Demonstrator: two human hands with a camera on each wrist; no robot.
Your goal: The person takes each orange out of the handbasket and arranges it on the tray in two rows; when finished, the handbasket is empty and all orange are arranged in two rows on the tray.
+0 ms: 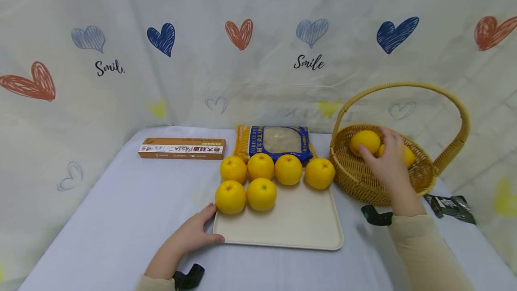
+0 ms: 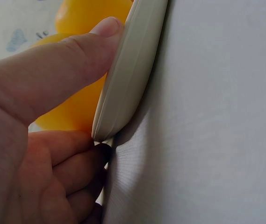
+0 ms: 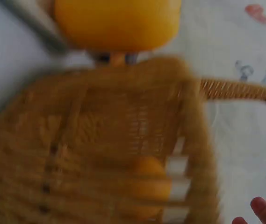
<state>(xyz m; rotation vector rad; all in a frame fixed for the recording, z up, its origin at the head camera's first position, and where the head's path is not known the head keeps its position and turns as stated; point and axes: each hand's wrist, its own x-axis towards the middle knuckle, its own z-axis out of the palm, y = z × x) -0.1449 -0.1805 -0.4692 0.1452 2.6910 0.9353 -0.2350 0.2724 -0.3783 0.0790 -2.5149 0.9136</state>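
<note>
Nearer the basket (image 1: 353, 182), the right hand (image 1: 389, 169) has its fingers spread apart, a round orange (image 1: 363, 139) inside just left of them, while the left hand (image 1: 194, 235) grips the tray (image 1: 300, 221).

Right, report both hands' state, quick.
Left hand: holding the tray by its near left corner.
Right hand: open over the oranges in the basket; whether it touches one cannot be told.
</note>
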